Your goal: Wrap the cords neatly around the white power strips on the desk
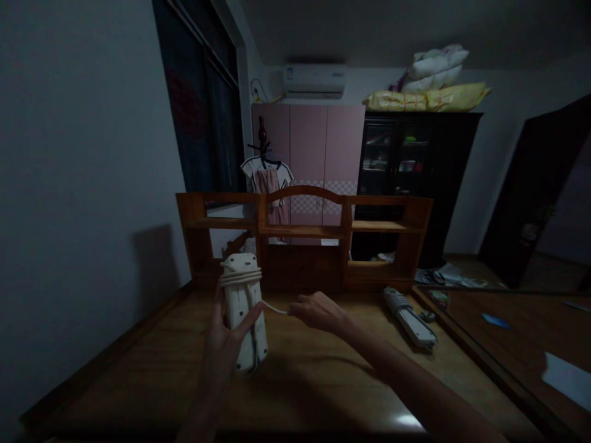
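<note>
My left hand [221, 344] grips a white power strip [244, 307] and holds it upright above the wooden desk [305, 375]. Its white cord is wound several turns around the strip's upper end. A short length of cord [276, 309] runs from the strip to my right hand [317, 311], whose fingers pinch it just to the right of the strip.
A second white power strip [410, 319] lies on the desk at the right. A low wooden shelf unit [305, 231] stands along the desk's far edge. A darker table [521, 332] with papers adjoins on the right. Wall on the left, wardrobes behind.
</note>
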Demonstrator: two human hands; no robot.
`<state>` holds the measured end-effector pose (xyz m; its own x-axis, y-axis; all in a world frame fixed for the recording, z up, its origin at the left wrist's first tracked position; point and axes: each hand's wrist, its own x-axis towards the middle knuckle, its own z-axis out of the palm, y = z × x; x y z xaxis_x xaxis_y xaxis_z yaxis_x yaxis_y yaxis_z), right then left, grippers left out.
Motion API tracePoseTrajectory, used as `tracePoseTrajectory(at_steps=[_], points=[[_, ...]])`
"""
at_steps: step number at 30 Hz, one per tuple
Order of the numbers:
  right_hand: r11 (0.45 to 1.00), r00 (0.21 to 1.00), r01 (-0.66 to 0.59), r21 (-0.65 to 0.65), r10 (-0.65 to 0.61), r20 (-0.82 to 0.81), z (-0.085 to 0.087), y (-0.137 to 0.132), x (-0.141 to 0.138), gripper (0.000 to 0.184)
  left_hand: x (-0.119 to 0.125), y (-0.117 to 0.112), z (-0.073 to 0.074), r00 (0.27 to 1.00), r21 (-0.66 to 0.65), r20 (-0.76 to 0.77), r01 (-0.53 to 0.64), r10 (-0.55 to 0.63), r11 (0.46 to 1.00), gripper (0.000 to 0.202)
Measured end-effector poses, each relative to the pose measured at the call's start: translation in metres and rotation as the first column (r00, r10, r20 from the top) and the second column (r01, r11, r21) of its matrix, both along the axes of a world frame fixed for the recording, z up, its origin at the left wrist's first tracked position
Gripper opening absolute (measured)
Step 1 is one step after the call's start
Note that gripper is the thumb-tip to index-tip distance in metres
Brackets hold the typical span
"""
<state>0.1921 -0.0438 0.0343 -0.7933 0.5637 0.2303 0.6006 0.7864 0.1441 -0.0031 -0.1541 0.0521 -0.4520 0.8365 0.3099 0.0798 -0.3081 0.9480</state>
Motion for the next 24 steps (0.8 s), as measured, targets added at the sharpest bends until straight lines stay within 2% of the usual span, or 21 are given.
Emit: tracePoseTrajectory(at_steps=[4,6,8,9,10,12,14,15,16,17,18,19,20,24], points=[[0.994,0.993,-0.109,-0.032,0.110,0.045,-0.002,0.012,-0.021,0.026,-0.016,0.004,-0.015,0.998,-0.026,-0.031,-0.051,0.051,0.998,0.078],[0.978,0.986,-0.147,-0.146,0.157,0.060,-0.007,0.019,-0.035,0.023,-0.025,0.007,-0.024,0.997,-0.028,-0.044,-0.072,0.070,0.997,0.075],[0.916,0.976,-0.179,-0.360,0.212,0.056,-0.014,0.025,-0.051,0.022,-0.036,0.009,-0.033,0.994,-0.070,-0.043,-0.103,0.100,0.992,0.073],[0.849,0.970,-0.185,-0.495,0.238,0.045,-0.018,0.026,-0.058,0.022,-0.040,0.009,-0.036,0.993,-0.092,-0.037,-0.120,0.117,0.989,0.074],[0.752,0.966,-0.178,-0.635,0.256,0.032,-0.021,0.026,-0.066,0.025,-0.044,0.009,-0.038,0.991,-0.109,-0.029,-0.130,0.128,0.985,0.074],[0.480,0.960,-0.144,-0.865,0.279,-0.005,-0.026,0.023,-0.076,0.030,-0.050,0.006,-0.038,0.993,-0.135,-0.015,-0.121,0.120,0.983,0.076],[0.199,0.952,-0.127,-0.972,0.300,-0.063,-0.027,0.018,-0.079,0.035,-0.054,0.002,-0.037,0.995,-0.154,-0.015,-0.102,0.101,0.983,0.075],[0.096,0.947,-0.135,-0.986,0.306,-0.100,-0.027,0.015,-0.078,0.037,-0.056,0.000,-0.036,0.996,-0.162,-0.017,-0.092,0.090,0.983,0.074],[0.030,0.943,-0.154,-0.988,0.303,-0.138,-0.026,0.012,-0.075,0.037,-0.057,-0.002,-0.035,0.996,-0.165,-0.021,-0.089,0.087,0.982,0.072],[0.006,0.942,-0.182,-0.983,0.287,-0.173,-0.024,0.010,-0.071,0.037,-0.059,-0.003,-0.035,0.996,-0.164,-0.027,-0.092,0.088,0.982,0.071],[0.019,0.945,-0.213,-0.977,0.258,-0.201,-0.022,0.008,-0.065,0.035,-0.061,-0.004,-0.035,0.995,-0.162,-0.034,-0.102,0.098,0.981,0.070],[0.065,0.949,-0.248,-0.967,0.216,-0.229,-0.019,0.007,-0.060,0.033,-0.064,-0.005,-0.036,0.994,-0.162,-0.037,-0.105,0.101,0.981,0.069],[0.136,0.949,-0.290,-0.947,0.168,-0.266,-0.016,0.007,-0.054,0.031,-0.067,-0.006,-0.037,0.994,-0.164,-0.032,-0.108,0.104,0.981,0.069],[0.529,0.890,-0.401,-0.748,0.034,-0.454,0.000,0.006,-0.030,0.037,-0.074,-0.012,-0.041,0.999,-0.246,0.019,-0.022,0.027,0.969,0.068]])
